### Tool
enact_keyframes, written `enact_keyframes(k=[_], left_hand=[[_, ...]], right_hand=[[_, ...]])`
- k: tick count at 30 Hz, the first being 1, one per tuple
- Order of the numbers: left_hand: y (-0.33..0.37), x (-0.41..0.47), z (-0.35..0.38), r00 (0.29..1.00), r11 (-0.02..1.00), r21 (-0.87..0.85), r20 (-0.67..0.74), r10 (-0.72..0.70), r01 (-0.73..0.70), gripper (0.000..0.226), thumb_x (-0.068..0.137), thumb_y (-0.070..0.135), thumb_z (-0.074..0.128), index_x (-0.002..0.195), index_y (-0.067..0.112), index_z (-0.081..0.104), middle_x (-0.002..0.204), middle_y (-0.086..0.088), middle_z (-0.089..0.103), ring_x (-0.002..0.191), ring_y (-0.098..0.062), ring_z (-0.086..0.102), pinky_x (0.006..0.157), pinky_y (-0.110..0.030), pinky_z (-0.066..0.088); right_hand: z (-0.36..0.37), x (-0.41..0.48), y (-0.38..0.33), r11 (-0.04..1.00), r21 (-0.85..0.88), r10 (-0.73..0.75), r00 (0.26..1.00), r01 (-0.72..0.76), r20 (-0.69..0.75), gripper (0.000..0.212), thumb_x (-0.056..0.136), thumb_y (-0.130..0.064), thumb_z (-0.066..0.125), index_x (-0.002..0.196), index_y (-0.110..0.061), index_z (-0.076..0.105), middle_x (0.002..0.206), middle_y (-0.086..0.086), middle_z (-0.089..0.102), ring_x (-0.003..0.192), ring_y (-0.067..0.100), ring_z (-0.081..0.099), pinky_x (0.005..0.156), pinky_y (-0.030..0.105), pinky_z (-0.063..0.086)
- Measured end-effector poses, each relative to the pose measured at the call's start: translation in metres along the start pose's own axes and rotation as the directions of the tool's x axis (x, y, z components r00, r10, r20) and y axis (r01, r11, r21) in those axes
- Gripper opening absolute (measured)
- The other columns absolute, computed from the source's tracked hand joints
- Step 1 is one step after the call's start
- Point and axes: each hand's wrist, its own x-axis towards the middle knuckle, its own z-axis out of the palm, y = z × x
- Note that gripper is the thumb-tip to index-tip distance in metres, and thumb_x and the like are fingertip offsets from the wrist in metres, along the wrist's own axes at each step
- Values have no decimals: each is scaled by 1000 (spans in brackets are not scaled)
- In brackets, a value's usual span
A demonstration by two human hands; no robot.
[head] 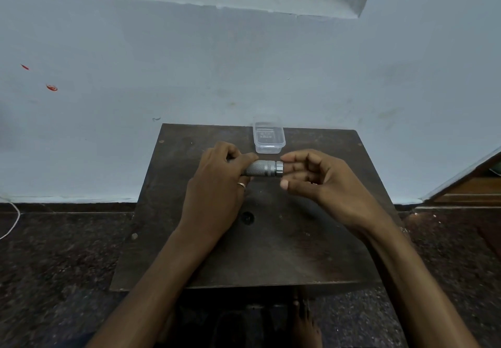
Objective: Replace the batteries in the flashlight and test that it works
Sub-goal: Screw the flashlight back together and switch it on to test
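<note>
Two hands: left grip clasps flashlight above dark table (right grip loose).

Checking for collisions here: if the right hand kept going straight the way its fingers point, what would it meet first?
Its fingers point left, so the right hand would likely meet the flashlight's bright end almost at once, then the left hand holding it. Depth is unclear; they may already touch.

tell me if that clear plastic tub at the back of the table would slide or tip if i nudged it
The clear tub looks thin-walled and empty, so probably very light and apt to slide on the wooden table. It is low and wide, so tipping seems unlikely.
</note>
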Motion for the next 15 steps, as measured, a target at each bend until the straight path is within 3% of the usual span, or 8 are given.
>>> enact_keyframes(k=[3,6,11,15], left_hand=[[2,0,1,1000,1000,8,12,11,-11,36,83,20,67,119,27,65,107,0,53,102,-20,50,62,-40,54],[1,0,2,1000,1000,2,12,23,-23,38,83,19,69,120,26,65,107,-2,54,101,-21,51,63,-41,55],[3,0,0,999,999,-11,9,34,-34,40,83,17,70,122,24,66,108,-2,56,103,-21,51,65,-40,54],[3,0,0,999,999,-6,15,36,-36,41,82,17,69,122,26,65,108,0,55,103,-19,50,64,-37,53]], right_hand=[[3,2,2,999,-41,-30,999,29,-26,28,84,1,76,108,-12,71,94,4,76,80,7,71,77,21,58],[5,3,3,994,-111,-14,1000,13,-7,11,94,-23,68,102,-15,70,85,3,75,79,12,72,75,30,58],[14,2,-1,964,-260,39,997,-54,-61,57,101,-54,44,77,-8,67,67,6,72,60,18,70,59,26,49],[11,3,0,975,-213,36,993,-59,-110,60,98,-58,42,81,-8,70,74,7,74,66,19,73,58,24,49]])
